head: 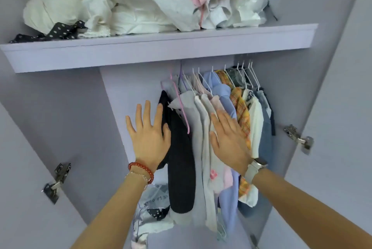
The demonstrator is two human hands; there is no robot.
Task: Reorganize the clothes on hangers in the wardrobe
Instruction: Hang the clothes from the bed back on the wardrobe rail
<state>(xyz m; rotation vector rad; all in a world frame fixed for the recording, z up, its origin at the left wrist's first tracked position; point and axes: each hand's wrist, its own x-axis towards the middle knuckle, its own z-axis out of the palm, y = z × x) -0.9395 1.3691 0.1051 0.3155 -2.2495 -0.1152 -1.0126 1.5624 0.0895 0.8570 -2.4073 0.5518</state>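
Clothes on hangers fill the right part of our lilac wardrobe, bunched together under the shelf. We reach in with both hands. Our left hand has its fingers spread and straight, its grip holding nothing, the fingertips against a dark garment at the left end of the row. Our right hand lies flat with straight fingers pressed on the pale shirts, its grip also open, with a blue shirt and an orange patterned piece just beside it. A pink hanger hangs between our hands. White and pink laundry sits heaped on the shelf.
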